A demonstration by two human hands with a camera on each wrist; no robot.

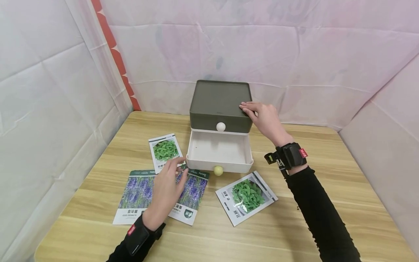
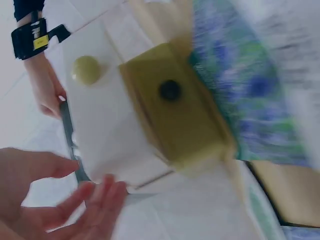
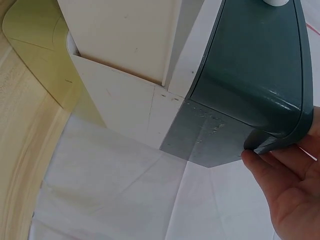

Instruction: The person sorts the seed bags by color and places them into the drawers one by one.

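Note:
A small cabinet has a dark green upper drawer [image 1: 217, 102] that is closed and a white lower drawer [image 1: 235, 166] that is pulled out, bare inside. My right hand [image 1: 250, 108] lies with straight fingers on the green top's right front edge; in the right wrist view its fingertips [image 3: 260, 160] touch the green corner [image 3: 255, 65]. My left hand [image 1: 178, 171] hovers with loose, spread fingers over the seed packets, at the corner of a green-leaf packet [image 1: 164, 151] and above a lavender packet [image 1: 191, 198]. The left wrist view is blurred and shows its fingers [image 2: 95, 200] spread.
Another lavender packet [image 1: 135, 196] lies at the front left and a second green-leaf packet [image 1: 247, 196] at the front right of the wooden table [image 1: 327, 153]. White cloth walls close in the back and both sides.

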